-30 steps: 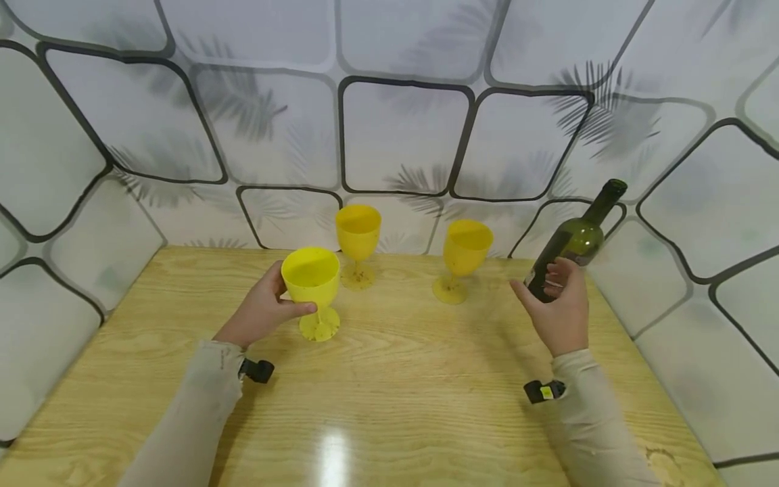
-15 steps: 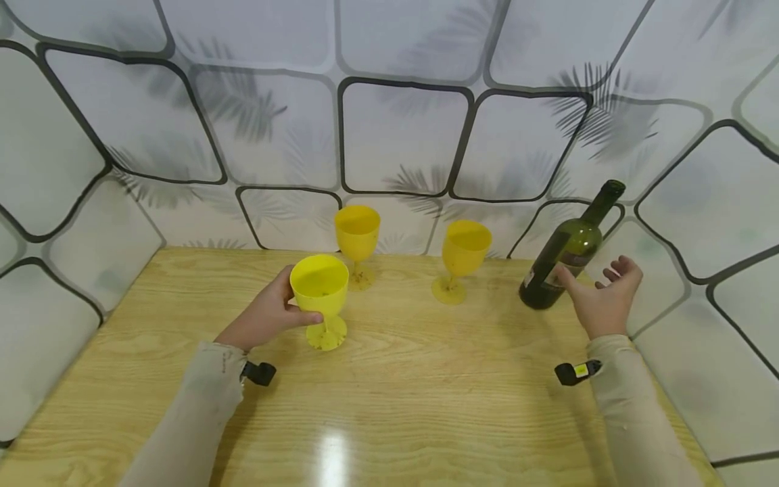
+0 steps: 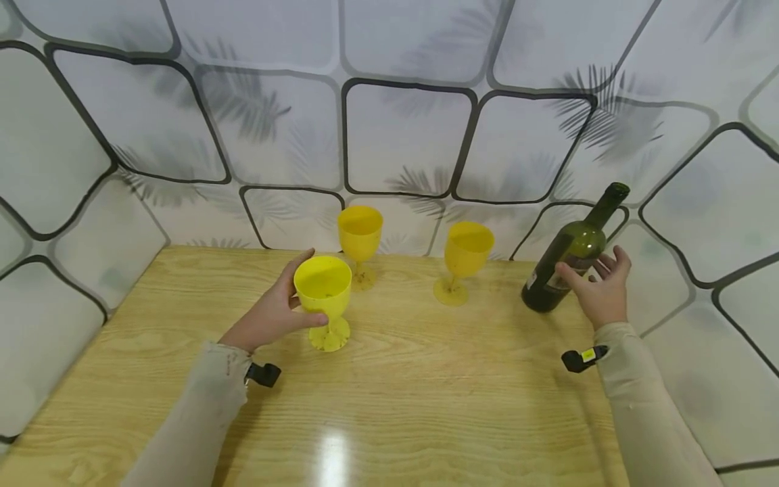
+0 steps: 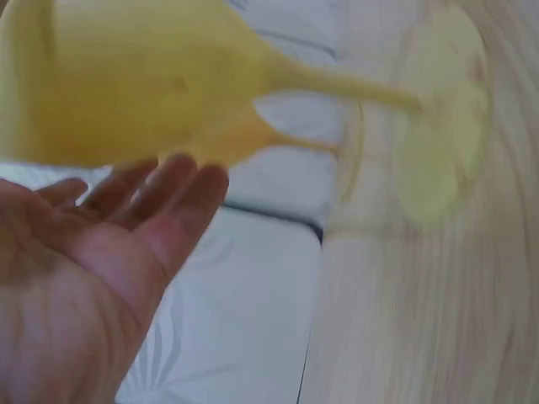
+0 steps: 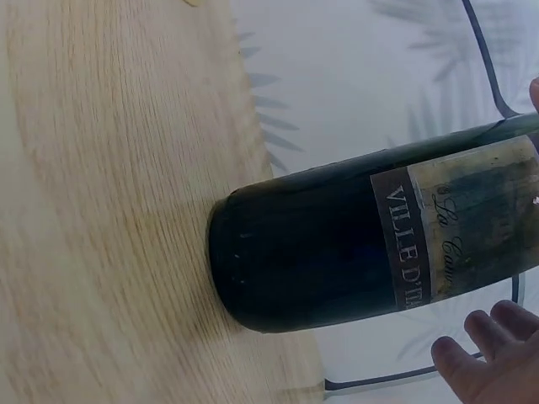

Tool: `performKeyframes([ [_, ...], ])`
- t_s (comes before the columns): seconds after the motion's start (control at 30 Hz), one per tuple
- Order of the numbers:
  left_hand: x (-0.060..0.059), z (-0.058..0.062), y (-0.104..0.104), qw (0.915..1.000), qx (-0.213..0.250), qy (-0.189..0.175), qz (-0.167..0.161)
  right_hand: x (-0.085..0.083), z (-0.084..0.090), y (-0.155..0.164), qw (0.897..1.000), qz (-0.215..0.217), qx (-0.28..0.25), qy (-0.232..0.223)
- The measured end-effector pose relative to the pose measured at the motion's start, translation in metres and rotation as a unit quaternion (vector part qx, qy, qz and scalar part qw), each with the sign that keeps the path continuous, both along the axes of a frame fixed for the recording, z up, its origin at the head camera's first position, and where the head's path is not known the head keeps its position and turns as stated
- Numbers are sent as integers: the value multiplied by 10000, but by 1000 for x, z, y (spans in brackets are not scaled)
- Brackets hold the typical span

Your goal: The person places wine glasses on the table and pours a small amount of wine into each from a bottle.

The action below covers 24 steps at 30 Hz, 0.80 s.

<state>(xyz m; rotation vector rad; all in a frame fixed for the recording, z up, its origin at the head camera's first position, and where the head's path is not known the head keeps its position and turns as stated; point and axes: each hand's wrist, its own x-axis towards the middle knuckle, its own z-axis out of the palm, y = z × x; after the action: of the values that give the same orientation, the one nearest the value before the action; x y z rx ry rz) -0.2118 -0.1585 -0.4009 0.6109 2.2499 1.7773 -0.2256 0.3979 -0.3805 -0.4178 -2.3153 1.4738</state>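
My left hand (image 3: 274, 314) holds a yellow goblet (image 3: 322, 287) by its bowl, thumb in front and fingers behind; the foot is at or just above the wooden table (image 3: 426, 399). The left wrist view shows the goblet (image 4: 152, 84) blurred above my palm (image 4: 93, 269). A dark green wine bottle (image 3: 562, 264) stands on the table at the right. My right hand (image 3: 599, 294) is beside it with fingers spread, the thumb at the bottle's shoulder. In the right wrist view the labelled bottle (image 5: 337, 244) fills the frame, and my fingertips (image 5: 480, 358) sit apart from it.
Two more yellow goblets (image 3: 360, 233) (image 3: 467, 249) stand upright near the back of the table. White patterned wall panels (image 3: 402, 135) close in the table at the back and on both sides. The bottle stands close to the table's right edge.
My right hand let go of the bottle, swung out to the right, and has now come back beside it. My left hand carried the goblet a little to the right.
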Motion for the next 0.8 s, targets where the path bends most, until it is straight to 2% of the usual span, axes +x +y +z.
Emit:
performKeyframes([
  [0.1, 2, 3, 6, 9997, 102, 15, 214, -4, 1, -2, 9999, -29, -8, -149],
  [0.2, 3, 5, 14, 9992, 275, -16, 286, -7, 1, -5, 9997, -37, -16, -225],
  [0.43, 5, 2, 22, 9984, 245, 3, 514, -15, -1, -12, 9998, -159, 131, -46],
  [0.8, 9, -1, 29, 9996, 164, 41, 210, -20, -5, -14, 9990, -439, 51, 86],
])
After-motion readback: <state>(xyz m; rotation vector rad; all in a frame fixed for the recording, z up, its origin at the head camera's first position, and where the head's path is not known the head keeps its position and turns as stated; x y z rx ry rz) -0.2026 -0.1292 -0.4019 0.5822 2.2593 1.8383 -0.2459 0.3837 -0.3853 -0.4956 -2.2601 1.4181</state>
